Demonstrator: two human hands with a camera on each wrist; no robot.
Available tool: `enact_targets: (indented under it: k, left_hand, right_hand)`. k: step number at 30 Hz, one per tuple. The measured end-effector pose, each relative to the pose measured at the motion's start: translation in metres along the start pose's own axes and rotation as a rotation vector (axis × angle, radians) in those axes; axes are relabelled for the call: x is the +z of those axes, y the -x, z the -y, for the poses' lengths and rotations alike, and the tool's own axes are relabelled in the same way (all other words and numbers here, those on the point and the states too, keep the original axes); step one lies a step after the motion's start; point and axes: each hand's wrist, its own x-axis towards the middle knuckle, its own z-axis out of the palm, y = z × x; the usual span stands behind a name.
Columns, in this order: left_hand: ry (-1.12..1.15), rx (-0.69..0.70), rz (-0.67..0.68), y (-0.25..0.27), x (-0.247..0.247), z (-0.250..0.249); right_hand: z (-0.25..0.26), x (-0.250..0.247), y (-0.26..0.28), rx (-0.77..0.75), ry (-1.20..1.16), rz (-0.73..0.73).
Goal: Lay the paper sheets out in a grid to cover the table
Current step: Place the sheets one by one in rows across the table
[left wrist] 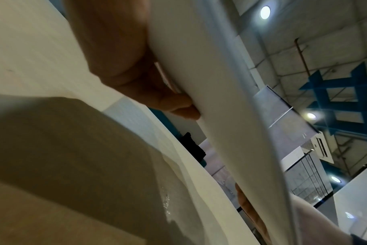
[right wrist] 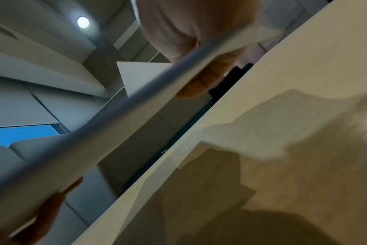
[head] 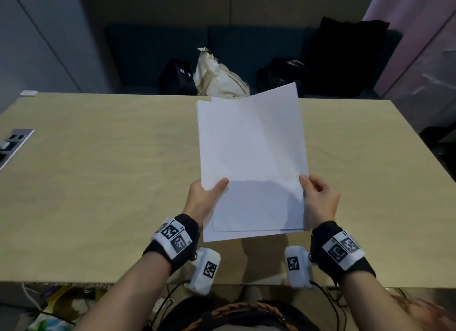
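A stack of white paper sheets (head: 251,158) is held up above the light wooden table (head: 98,170), slightly fanned at the top. My left hand (head: 207,197) grips the stack's lower left edge, thumb on top. My right hand (head: 318,200) pinches the right edge of the sheets. In the left wrist view the fingers (left wrist: 157,92) lie under the paper stack (left wrist: 210,82). In the right wrist view a fingertip (right wrist: 203,82) shows below the blurred paper edge (right wrist: 115,119). No sheet lies on the table.
A socket panel (head: 14,143) is set into the table's left edge. Behind the far edge is a dark sofa with a black bag (head: 177,76), a cream tote bag (head: 219,76) and dark items (head: 345,54). Clutter (head: 56,308) lies on the floor at my left.
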Motion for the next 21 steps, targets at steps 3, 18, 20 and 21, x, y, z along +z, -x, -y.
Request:
enact_targets:
  k: [3, 18, 20, 21]
  left_hand:
    - [-0.039, -0.010, -0.013, -0.002, 0.003, 0.004]
    - [-0.013, 0.074, -0.155, -0.008, 0.038, -0.007]
    - [-0.006, 0.064, -0.152, -0.008, 0.049, -0.005]
    - [-0.007, 0.060, -0.150, -0.009, 0.053, -0.003]
  right_hand:
    - [-0.001, -0.013, -0.012, -0.014, 0.096, -0.036]
    - [-0.005, -0.144, -0.108, 0.136, 0.777, -0.280]
    - [-0.007, -0.157, -0.117, 0.147, 0.825, -0.312]
    - [-0.007, -0.162, -0.120, 0.142, 0.860, -0.344]
